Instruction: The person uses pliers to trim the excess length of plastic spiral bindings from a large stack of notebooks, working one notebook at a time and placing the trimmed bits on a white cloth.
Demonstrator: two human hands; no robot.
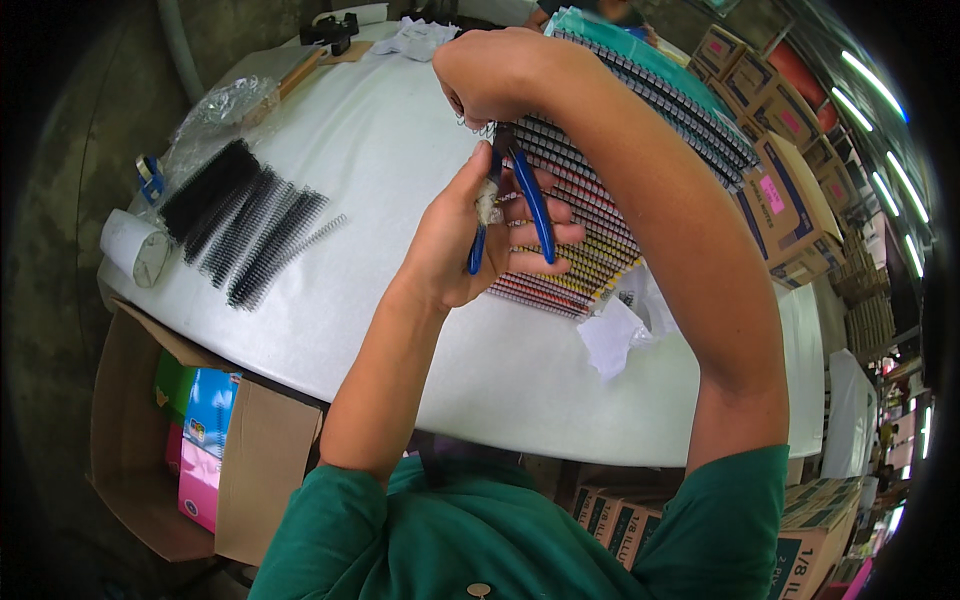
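Observation:
My left hand [452,232] is palm up, holding pliers [534,205] with blue handles. One handle lies against the palm by the thumb, the other stands out across the partly stretched fingers. The dark jaws point away from me, just below my right hand [495,72]. That hand is bent over in a closed fist, and its fingertips are mostly hidden. A bit of thin wire coil shows under it, at the edge of the spiral-bound notebooks [575,195]. These lie in a long overlapping row, their coiled edges showing, partly covered by my right forearm.
Loose black spiral coils [215,200] lie on the white table [340,340], beside a paper roll [135,248] and clear plastic wrap [215,115]. Crumpled paper [612,332] lies near the notebooks. An open carton [265,450] stands lower left; stacked cartons [790,205] stand right. Another person sits beyond the table.

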